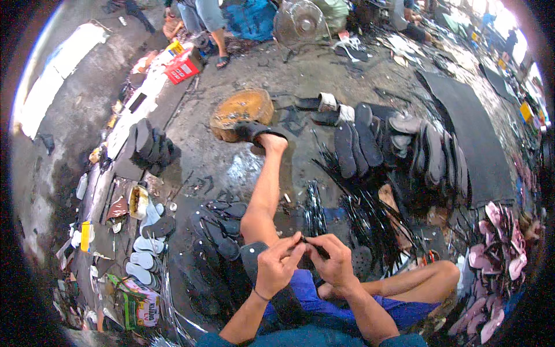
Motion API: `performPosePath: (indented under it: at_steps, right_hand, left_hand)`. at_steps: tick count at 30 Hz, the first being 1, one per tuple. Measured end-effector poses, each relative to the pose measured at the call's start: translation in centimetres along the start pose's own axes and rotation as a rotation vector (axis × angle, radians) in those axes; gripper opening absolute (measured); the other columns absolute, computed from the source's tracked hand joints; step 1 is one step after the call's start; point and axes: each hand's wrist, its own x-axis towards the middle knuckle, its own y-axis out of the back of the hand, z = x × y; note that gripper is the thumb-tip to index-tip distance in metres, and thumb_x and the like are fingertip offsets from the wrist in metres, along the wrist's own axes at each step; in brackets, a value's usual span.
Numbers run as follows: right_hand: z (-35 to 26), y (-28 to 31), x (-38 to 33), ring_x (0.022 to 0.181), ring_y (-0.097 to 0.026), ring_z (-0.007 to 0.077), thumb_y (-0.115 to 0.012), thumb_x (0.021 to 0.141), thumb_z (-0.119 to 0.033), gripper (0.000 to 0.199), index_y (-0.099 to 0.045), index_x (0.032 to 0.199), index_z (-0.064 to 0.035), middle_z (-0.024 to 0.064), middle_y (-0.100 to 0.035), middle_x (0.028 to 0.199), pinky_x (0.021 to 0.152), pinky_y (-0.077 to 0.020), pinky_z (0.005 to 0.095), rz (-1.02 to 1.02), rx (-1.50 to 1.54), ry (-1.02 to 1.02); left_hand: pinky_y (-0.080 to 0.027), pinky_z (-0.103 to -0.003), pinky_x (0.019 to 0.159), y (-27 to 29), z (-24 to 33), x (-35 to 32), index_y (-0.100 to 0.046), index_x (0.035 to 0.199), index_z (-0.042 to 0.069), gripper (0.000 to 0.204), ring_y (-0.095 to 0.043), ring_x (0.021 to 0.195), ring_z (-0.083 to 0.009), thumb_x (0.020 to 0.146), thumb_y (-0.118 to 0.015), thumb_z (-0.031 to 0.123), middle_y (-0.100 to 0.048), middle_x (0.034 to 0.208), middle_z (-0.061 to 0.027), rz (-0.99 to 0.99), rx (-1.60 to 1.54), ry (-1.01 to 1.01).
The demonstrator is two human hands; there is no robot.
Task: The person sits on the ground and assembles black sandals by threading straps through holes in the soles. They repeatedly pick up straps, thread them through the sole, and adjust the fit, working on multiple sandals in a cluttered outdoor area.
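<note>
Fingertips of both hands, left hand (276,267) and right hand (333,261), are pinched on a black strap (311,244) above a sole (254,257) on the lap. Fitting appears unfinished; finished sandals (370,141) are ranked on the floor (231,168) ahead.

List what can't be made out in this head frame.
- Head view: the thin black strap pinched between left hand and right hand; fingers cover most of it, grip detail too small.
- Dark grey rubber sole on the lap: lower part behind the left hand.
- Pink sandal soles: bent and blurred at the fisheye rim.
</note>
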Motion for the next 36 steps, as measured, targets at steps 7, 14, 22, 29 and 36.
performPosePath:
  at_steps: [7,14,22,29,36]
  right_hand:
    - [-1.0,0.5,-0.4,0.089,-0.067,0.0137,-0.065,0.096,-0.011,0.019,-0.066,0.111,0.0005,0.0102,-0.073,0.098,0.079,-0.0539,0.029,-0.165,0.395,-0.343]
    - [-3.7,2.3,-1.5,0.081,-0.067,0.0129,-0.075,0.09,-0.014,0.017,-0.073,0.101,-0.0016,0.0079,-0.074,0.09,0.073,-0.0528,0.0278,-0.27,0.26,-0.345]
    - [-4.0,2.9,-3.0,0.076,-0.071,0.0193,-0.079,0.084,-0.016,0.017,-0.074,0.092,-0.0014,0.011,-0.074,0.087,0.065,-0.0537,0.0302,-0.325,0.071,-0.225]
    - [-3.6,2.3,-4.3,0.078,-0.07,0.034,-0.078,0.083,-0.025,0.023,-0.071,0.089,-0.0045,0.0144,-0.071,0.086,0.068,-0.0543,0.0416,-0.277,-0.063,-0.271]
    - [-3.1,-0.1,-5.7,0.08,-0.069,0.0373,-0.072,0.088,-0.013,0.02,-0.067,0.101,0.0007,0.0183,-0.069,0.085,0.072,-0.0548,0.0433,-0.185,0.078,-0.16]
  left_hand:
    - [-0.036,-0.04,0.113,4.8,-11.5,-7.0,-0.028,0.149,-0.008,0.084,-0.045,0.134,-0.0331,0.087,-0.076,0.023,-0.045,0.144,-0.025,0.122,0.169,0.389]
    - [-0.051,-0.03,0.091,3.4,-1.4,-6.0,-0.049,0.134,-0.004,0.051,-0.063,0.102,-0.0157,0.088,-0.07,0.002,-0.065,0.115,-0.0105,0.064,-0.163,0.213]
    - [-0.051,-0.026,0.077,2.3,0.9,-7.4,-0.062,0.105,0.001,0.029,-0.062,0.085,-0.01,0.081,-0.078,0.004,-0.067,0.094,-0.0038,0.005,-0.125,0.309]
    - [-0.051,-0.029,0.08,1.6,1.2,-7.6,-0.062,0.102,-0.001,0.028,-0.063,0.091,-0.0153,0.077,-0.076,-0.001,-0.063,0.104,-0.0092,-0.04,0.071,0.095]
    - [-0.053,-0.03,0.083,2.2,0.0,-7.8,-0.063,0.102,-0.003,0.023,-0.064,0.094,-0.0193,0.081,-0.072,-0.005,-0.06,0.107,-0.0116,-0.024,0.044,0.143]
